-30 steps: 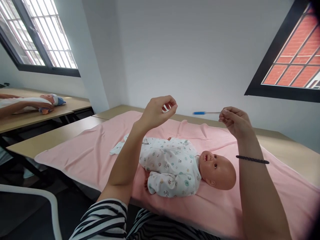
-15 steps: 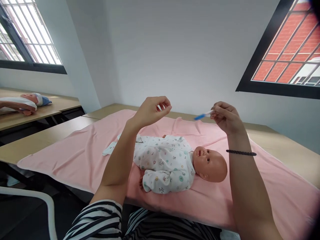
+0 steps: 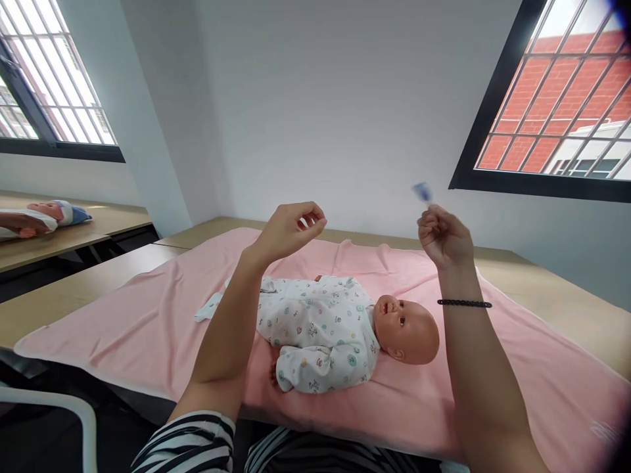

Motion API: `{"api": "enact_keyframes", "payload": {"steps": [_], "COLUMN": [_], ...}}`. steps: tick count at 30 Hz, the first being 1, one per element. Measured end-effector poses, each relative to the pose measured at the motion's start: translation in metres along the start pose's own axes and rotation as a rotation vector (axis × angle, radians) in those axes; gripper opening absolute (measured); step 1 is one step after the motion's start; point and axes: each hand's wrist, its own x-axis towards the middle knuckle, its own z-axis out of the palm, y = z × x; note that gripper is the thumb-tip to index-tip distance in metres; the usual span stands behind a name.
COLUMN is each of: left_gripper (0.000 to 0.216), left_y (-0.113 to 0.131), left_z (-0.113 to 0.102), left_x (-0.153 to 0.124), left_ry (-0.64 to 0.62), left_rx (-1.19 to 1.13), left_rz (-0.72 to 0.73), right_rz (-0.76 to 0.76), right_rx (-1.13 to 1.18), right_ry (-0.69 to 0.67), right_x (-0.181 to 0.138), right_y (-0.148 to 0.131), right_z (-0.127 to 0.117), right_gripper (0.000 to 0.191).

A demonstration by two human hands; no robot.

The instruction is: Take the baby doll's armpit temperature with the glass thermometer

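Note:
In the head view my right hand is raised above the far edge of the blanket, fingers pinched on a small white stick with a blue end. The blue end points up and is smeared by motion; the fingers hide the rest of the stick. My left hand hovers over the doll's middle, fingers loosely curved and apart from the thumb, holding nothing. Below both hands a baby doll in a white patterned gown lies on its back, its bare head to the right. Neither hand touches it.
A pink blanket covers much of the wooden table, which stands against a wall. At the far left, another person's hand is on a second doll in a blue and white cap. A white curved tube stands at lower left.
My right hand has turned upward, swinging the stick's blue end from pointing left to pointing up. My left hand keeps its loosely curved pose above the doll. The whole view has shifted slightly.

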Motion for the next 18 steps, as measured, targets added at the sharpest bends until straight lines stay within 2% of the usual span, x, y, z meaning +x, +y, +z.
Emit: {"api": "enact_keyframes", "payload": {"steps": [2, 5, 9, 13, 18], "left_gripper": [0.019, 0.019, 0.02, 0.02, 0.019], "left_y": [0.0, 0.0, 0.001, 0.002, 0.002], "left_z": [0.0, 0.0, -0.001, -0.001, 0.0], "left_x": [0.0, 0.0, 0.0, -0.001, -0.001], "left_ry": [0.002, 0.005, 0.011, 0.013, 0.012], "left_rx": [-0.002, 0.001, 0.009, 0.01, 0.003], "left_rz": [0.005, 0.005, 0.004, 0.004, 0.007], "right_rz": [-0.012, 0.027, -0.034, -0.013, -0.066], "right_rx": [-0.034, -0.302, -0.238, -0.38, -0.361], "right_ry": [0.003, 0.008, 0.001, 0.007, 0.022], "right_x": [-0.001, -0.002, -0.004, -0.009, -0.014], "right_y": [-0.002, -0.003, -0.006, -0.015, -0.02], "right_z": [0.003, 0.008, 0.01, 0.009, 0.012], "right_gripper": [0.028, 0.023, 0.026, 0.02, 0.018]}}
